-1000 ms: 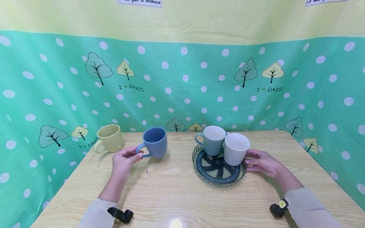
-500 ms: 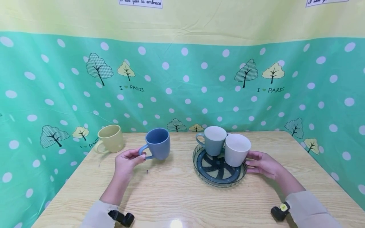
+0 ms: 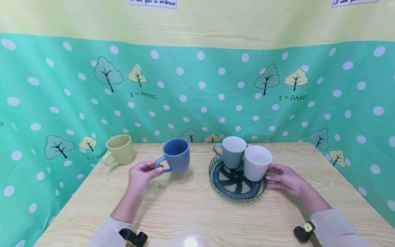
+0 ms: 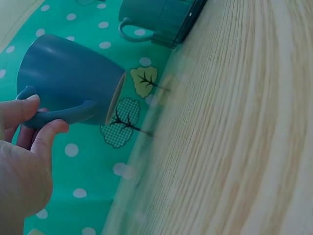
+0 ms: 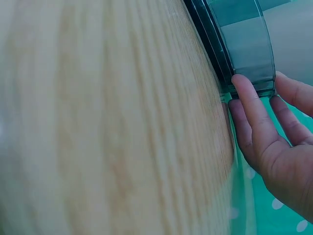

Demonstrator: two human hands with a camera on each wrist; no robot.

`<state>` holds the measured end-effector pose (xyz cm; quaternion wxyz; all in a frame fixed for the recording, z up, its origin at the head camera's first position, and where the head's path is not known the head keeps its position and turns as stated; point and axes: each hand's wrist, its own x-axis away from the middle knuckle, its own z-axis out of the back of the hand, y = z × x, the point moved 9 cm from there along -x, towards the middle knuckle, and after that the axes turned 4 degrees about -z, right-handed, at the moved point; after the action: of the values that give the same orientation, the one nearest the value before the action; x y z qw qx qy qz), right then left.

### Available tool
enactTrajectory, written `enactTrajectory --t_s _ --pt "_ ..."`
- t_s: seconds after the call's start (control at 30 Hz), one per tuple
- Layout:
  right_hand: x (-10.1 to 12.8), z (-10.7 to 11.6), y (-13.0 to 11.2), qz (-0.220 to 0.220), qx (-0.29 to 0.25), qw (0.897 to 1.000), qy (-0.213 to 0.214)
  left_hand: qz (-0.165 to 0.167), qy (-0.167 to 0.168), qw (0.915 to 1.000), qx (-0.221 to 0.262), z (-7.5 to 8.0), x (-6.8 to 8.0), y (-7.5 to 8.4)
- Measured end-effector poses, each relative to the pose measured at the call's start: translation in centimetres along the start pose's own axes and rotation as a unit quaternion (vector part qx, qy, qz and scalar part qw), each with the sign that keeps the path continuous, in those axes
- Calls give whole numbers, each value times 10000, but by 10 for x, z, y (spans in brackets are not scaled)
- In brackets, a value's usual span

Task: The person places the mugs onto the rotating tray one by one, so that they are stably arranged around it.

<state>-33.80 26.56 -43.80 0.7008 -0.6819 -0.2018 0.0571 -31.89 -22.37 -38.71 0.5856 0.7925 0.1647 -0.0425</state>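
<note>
My left hand (image 3: 140,176) pinches the handle of a blue mug (image 3: 176,157) between thumb and fingers. In the left wrist view the mug's base (image 4: 116,98) is raised off the table. A round, clear-walled tray (image 3: 236,197) with a dark spoked bottom stands to the right. On it are a grey-blue mug (image 3: 232,154) with a white inside and, in front, a white cup (image 3: 256,166). My right hand (image 3: 285,179) touches the tray's right side with fairly straight fingers; in the right wrist view, fingertips (image 5: 242,83) lie against the clear wall.
A yellow mug (image 3: 121,151) stands at the back left of the wooden table (image 3: 191,212), its handle facing left. Behind the table hangs a green dotted curtain (image 3: 166,103). Between the blue mug and the tray, bare tabletop shows.
My left hand has carried the blue mug to the right, closer to the tray. The right hand, the tray and the cups on it stay about where they were.
</note>
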Motion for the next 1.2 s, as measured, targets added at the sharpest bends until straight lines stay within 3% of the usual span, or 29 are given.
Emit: enactTrajectory --t_s 1.2 --pt "8 -6 3 -266 -156 9994 183 227 -457 9986 107 -60 7 0"
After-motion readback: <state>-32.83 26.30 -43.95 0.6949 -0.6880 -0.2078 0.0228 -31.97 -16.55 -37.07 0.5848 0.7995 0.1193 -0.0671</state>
